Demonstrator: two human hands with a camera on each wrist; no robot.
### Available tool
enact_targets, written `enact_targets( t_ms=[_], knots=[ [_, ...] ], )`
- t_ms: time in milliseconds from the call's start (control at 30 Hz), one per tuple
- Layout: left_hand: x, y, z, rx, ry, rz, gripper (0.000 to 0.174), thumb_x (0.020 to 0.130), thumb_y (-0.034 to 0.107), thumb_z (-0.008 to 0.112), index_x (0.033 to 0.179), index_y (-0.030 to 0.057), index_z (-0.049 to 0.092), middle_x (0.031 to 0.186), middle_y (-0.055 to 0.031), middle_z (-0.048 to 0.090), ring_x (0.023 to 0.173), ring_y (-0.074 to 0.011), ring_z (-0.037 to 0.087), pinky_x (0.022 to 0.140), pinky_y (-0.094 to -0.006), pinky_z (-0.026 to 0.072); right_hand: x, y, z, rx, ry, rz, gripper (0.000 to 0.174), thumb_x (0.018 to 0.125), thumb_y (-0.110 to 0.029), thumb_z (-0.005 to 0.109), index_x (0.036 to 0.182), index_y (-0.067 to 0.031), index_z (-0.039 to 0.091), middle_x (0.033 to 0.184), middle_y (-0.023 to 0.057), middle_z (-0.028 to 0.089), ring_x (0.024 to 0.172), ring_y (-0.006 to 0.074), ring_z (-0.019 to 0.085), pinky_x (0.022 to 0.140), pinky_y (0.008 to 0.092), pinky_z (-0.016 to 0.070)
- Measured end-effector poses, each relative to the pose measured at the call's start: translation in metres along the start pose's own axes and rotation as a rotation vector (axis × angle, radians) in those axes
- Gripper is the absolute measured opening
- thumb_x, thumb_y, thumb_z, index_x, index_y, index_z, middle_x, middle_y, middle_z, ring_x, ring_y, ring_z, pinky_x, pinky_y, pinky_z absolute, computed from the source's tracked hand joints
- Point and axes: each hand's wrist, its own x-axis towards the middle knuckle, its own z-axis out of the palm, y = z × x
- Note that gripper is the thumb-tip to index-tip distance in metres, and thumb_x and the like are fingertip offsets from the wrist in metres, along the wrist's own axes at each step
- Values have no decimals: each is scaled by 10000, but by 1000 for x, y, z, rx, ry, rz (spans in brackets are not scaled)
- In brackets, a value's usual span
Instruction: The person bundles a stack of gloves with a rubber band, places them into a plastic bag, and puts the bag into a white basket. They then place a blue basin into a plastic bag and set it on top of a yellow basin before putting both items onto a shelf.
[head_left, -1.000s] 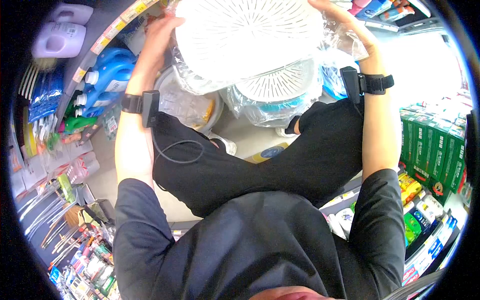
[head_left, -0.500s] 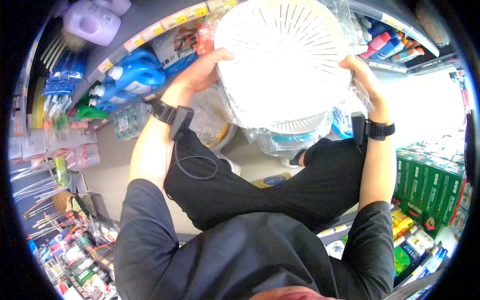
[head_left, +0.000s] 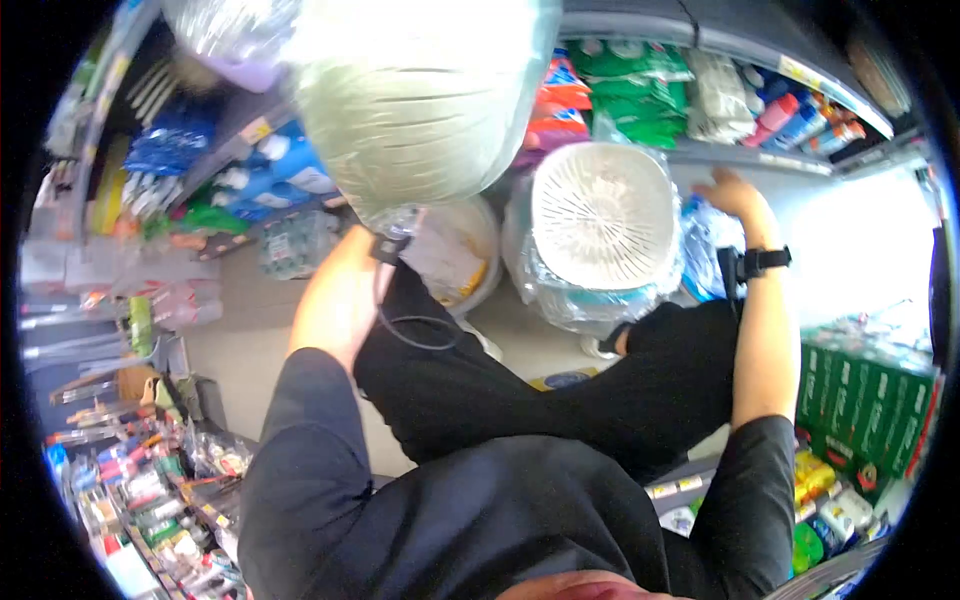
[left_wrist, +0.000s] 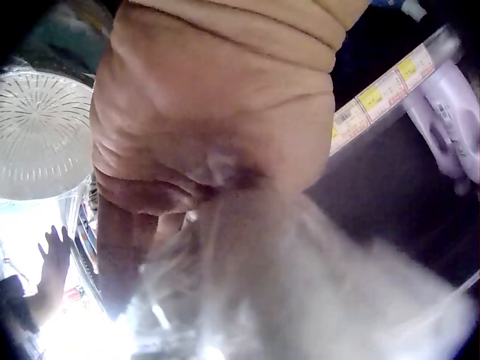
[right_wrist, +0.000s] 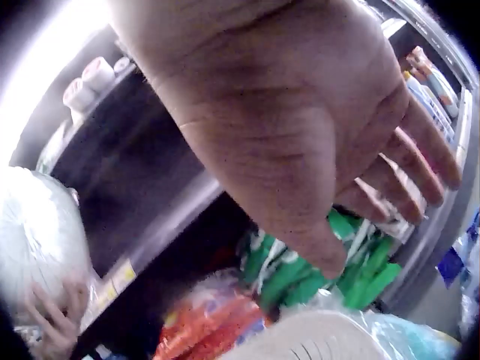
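Note:
My left hand [left_wrist: 210,150] grips the plastic wrap of a white slotted basket [head_left: 420,90] and holds it high at the upper left of the head view. The basket hides that hand there; only the wrist [head_left: 385,245] shows below it. My right hand [head_left: 730,190] hangs open with fingers spread and holds nothing. It is just right of a stack of plastic-wrapped white baskets [head_left: 600,215] on the floor. In the right wrist view the palm [right_wrist: 300,150] faces the camera, and the lifted basket [right_wrist: 34,232] shows at the far left.
Shelves surround me: blue detergent bottles [head_left: 270,170] at the left, green packets [head_left: 640,90] above the stack, green boxes [head_left: 870,400] at the right. A wrapped basin [head_left: 455,245] stands beside the stack. My bent knee in black trousers [head_left: 560,400] fills the floor below.
The right hand has let go of the white basket. The left hand alone has carried it up and to the left, uncovering the stack below.

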Motion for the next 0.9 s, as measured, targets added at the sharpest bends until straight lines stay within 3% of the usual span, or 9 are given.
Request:
enact_targets(
  t_ms=[33, 100, 133, 267, 467, 600, 733, 800, 900],
  knots=[
    [0, 3, -4, -122, -95, -22, 779, 989, 507, 503, 1545, -5, 316, 1417, -261, 543, 1037, -257, 669, 839, -360, 580, -6, -16, -10, -25, -187, 64, 876, 847, -583, 668, 1387, 91, 523, 1380, 313, 553, 1342, 405, 515, 1146, 418, 380],
    [-10, 14, -32, -257, -188, -26, 799, 996, 517, 504, 1563, 4, 275, 1414, -268, 538, 989, -256, 667, 796, -351, 579, -15, -41, -14, 178, -455, 220, 813, 848, -616, 666, 1245, 92, 617, 1105, 298, 696, 931, 423, 714, 790, 540, 580],
    [-15, 15, -52, -277, -187, -3, 804, 1001, 514, 507, 1570, 6, 251, 1404, -271, 540, 958, -256, 663, 767, -341, 576, -8, -32, 4, 212, -492, 219, 774, 867, -616, 655, 1190, 86, 627, 953, 254, 708, 748, 365, 715, 620, 513, 587],
    [-16, 18, -75, -421, -267, 14, 777, 1011, 496, 516, 1556, 1, 269, 1312, -267, 585, 925, -280, 663, 728, -335, 573, -6, -44, 21, 228, -680, 222, 622, 898, -538, 672, 969, 80, 680, 838, 177, 714, 693, 300, 716, 605, 436, 598],
    [-19, 14, -81, -423, -298, 16, 732, 1020, 476, 506, 1533, -6, 303, 1223, -237, 616, 913, -303, 659, 703, -327, 571, -5, -51, 23, 247, -646, 191, 466, 895, -398, 721, 831, 61, 675, 726, 134, 693, 571, 240, 684, 510, 364, 576],
    [-23, 21, -61, -381, -263, 40, 714, 1016, 462, 510, 1524, -1, 317, 1215, -204, 612, 899, -285, 640, 695, -322, 557, 14, -35, 52, 291, -697, 236, 472, 902, -411, 700, 895, 59, 670, 738, 115, 685, 573, 241, 669, 540, 375, 578],
    [-25, 22, -133, -353, -47, 176, 664, 995, 418, 519, 1514, 36, 359, 1375, -201, 513, 1013, -274, 570, 832, -373, 525, 20, -33, 48, 368, -557, 80, 447, 914, -409, 644, 993, 30, 663, 737, 82, 666, 607, 218, 659, 541, 366, 535],
    [-24, 22, -108, -378, -126, 129, 605, 1001, 399, 540, 1474, 42, 416, 1376, -195, 533, 1083, -313, 595, 899, -405, 541, -2, -60, 25, 431, -314, 71, 477, 901, -384, 618, 1061, 65, 652, 891, 163, 706, 718, 271, 700, 584, 388, 538],
    [-39, 18, -122, -125, 168, 286, 553, 1007, 392, 549, 1413, 24, 475, 1322, -180, 578, 1098, -306, 619, 914, -397, 546, -16, -81, 27, 296, -20, 16, 554, 886, -334, 578, 1216, 111, 576, 1299, 323, 602, 1069, 447, 670, 823, 488, 578]
  ],
)
